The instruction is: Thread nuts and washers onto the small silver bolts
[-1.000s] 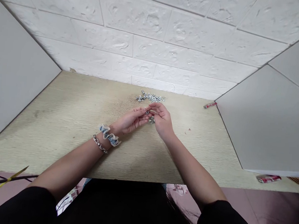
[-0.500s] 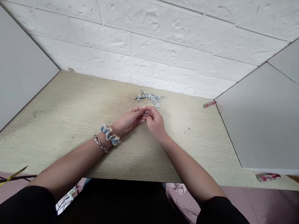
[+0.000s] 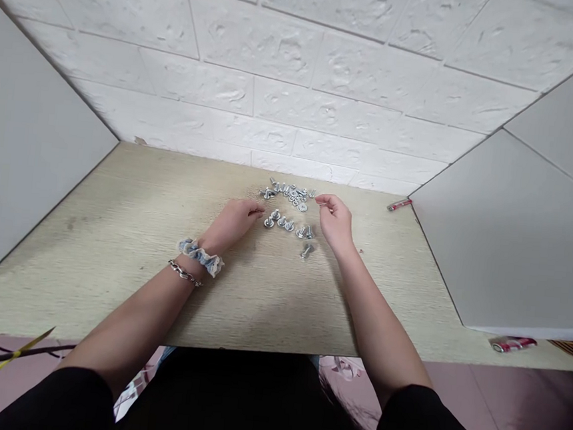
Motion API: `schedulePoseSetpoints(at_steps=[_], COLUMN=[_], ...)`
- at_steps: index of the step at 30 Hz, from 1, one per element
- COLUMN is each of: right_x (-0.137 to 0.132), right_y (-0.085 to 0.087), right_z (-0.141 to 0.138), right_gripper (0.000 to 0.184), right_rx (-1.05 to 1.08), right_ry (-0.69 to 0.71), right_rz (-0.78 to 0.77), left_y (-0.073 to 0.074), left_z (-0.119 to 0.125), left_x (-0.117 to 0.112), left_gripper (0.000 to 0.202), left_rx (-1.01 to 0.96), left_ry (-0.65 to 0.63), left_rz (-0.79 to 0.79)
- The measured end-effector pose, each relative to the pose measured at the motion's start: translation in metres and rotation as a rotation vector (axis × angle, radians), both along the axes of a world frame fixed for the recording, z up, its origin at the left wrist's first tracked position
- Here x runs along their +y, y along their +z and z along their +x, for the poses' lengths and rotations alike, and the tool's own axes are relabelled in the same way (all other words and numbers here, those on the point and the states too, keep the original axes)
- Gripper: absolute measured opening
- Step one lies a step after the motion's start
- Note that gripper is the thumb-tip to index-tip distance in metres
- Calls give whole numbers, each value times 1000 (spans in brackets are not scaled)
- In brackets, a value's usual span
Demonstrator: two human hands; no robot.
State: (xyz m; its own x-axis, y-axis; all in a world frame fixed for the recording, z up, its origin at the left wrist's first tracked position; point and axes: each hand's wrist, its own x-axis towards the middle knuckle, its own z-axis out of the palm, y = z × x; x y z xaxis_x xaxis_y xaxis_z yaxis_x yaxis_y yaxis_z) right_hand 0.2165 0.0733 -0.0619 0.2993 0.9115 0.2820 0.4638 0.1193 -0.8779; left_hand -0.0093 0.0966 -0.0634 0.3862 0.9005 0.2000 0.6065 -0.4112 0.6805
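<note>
My left hand (image 3: pixel 235 222) is just left of a group of bolts (image 3: pixel 282 221) with washers on them. Its fingers are loosely bent, thumb a little apart, and I see nothing in them. Further right are more bolts with washers (image 3: pixel 305 232), and a single bolt (image 3: pixel 307 251) lies nearer to me. My right hand (image 3: pixel 335 220) is open, fingers stretched toward the right end of a pile of loose hardware. That pile holds bolts (image 3: pixel 281 187), small nuts or rings (image 3: pixel 296 201) and a large flat washer (image 3: pixel 302 208).
The wooden tabletop (image 3: pixel 129 228) meets a white brick wall (image 3: pixel 281 101) behind. Grey panels stand at left (image 3: pixel 32 146) and right (image 3: pixel 466 231). One red battery-like cylinder (image 3: pixel 400 205) lies by the right panel, another (image 3: pixel 514 345) near the front edge.
My hands were together around a small metal piece and have moved apart, left hand leftward, right hand right and forward. The nearer bolts with washers are now uncovered.
</note>
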Motion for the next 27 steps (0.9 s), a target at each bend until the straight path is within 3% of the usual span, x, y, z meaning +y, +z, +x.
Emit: schedulePoseSetpoints(at_steps=[5, 15, 22, 27], right_x=[-2, -14, -14, -11], right_y=[6, 11, 9, 10], right_z=[15, 11, 5, 1], right_gripper=[25, 22, 21, 21], right_rx=[-338, -429, -532, -452], right_ry=[45, 403, 369, 179], right_rz=[-188, -480, -441, -280], left_y=[-6, -6, -6, -8], left_z=[-3, -1, -1, 3], left_x=[2, 1, -1, -2], left_gripper=[19, 17, 24, 30], left_rx=[156, 124, 62, 28], left_ry=[-67, -66, 23, 82], left_rz=[74, 21, 1, 75])
